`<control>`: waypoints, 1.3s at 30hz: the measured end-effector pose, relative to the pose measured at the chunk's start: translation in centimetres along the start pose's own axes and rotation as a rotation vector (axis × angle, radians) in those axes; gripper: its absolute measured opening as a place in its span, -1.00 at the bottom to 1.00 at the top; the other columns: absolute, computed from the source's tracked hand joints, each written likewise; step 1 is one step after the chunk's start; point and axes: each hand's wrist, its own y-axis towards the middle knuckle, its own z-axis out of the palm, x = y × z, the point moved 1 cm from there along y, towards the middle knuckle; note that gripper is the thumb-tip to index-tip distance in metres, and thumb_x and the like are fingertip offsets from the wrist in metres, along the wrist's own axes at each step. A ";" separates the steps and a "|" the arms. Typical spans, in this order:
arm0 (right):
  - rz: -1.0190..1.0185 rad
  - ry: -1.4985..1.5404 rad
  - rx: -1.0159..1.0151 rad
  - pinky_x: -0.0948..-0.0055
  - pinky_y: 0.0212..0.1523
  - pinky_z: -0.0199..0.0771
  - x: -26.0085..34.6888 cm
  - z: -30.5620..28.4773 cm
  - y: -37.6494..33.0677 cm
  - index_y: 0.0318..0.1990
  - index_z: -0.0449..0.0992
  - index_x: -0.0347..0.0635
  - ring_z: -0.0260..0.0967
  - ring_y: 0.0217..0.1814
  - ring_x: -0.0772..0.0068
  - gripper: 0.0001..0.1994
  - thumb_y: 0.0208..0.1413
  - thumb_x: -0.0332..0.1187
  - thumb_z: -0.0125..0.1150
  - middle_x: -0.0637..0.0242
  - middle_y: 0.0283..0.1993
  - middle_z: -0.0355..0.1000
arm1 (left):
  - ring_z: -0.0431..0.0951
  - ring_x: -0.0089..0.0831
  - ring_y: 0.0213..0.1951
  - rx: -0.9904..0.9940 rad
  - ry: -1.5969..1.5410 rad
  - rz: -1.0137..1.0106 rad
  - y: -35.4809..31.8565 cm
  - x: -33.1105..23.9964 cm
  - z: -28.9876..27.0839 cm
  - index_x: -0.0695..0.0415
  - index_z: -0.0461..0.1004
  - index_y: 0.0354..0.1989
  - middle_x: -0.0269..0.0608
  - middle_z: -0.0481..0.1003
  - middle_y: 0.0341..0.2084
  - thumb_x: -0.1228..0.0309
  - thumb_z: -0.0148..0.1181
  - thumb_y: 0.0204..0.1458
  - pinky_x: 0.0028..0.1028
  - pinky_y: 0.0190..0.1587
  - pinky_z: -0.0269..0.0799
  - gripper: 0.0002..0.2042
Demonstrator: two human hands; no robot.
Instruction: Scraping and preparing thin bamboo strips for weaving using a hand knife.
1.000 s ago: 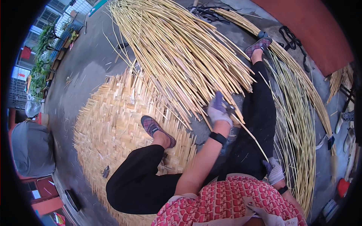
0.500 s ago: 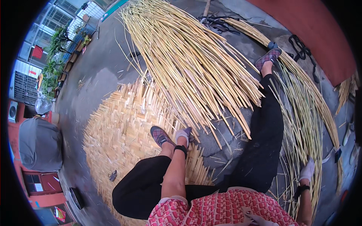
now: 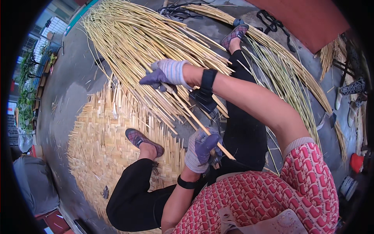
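Note:
My left hand (image 3: 201, 150), in a grey and purple work glove, is closed on a long thin reed stalk (image 3: 188, 110) near its lower end, thumb lying along it. Something dark shows under this hand; its kind is unclear. Farther up the same stalk, my right hand (image 3: 165, 75), gloved alike, is closed round it, over a big pile of straw-coloured stalks (image 3: 128, 43). The stalk slants across in front of my body. Below and left of the pile spreads a woven mat (image 3: 105, 136) with loose strip ends at its rim.
My left foot (image 3: 145, 142) is on the mat; my right foot (image 3: 235, 36) rests beside the pile. Greener stalks (image 3: 282, 85) and a long bundle (image 3: 311, 82) lie at right. Black straps (image 3: 272, 25) are on the ground by the red surface. A grey-covered object (image 3: 35, 185) stands far left.
My right hand has swung from the greener stalks at right across to the pile. My left hand has moved down and right. Both now hold one stalk, and the view has shifted right.

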 end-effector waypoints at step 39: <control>0.957 -1.256 -0.249 0.18 -0.45 0.35 -19.8 5.7 -58.0 -0.44 0.48 -0.10 0.44 -0.45 0.14 -0.79 0.00 -0.18 0.27 0.17 -0.59 0.41 | 0.30 -0.48 -0.78 -0.466 -0.241 0.473 20.9 -8.5 -15.4 0.15 0.39 -0.21 -0.32 0.30 -0.73 0.04 0.23 0.00 -0.44 -0.73 0.29 -0.58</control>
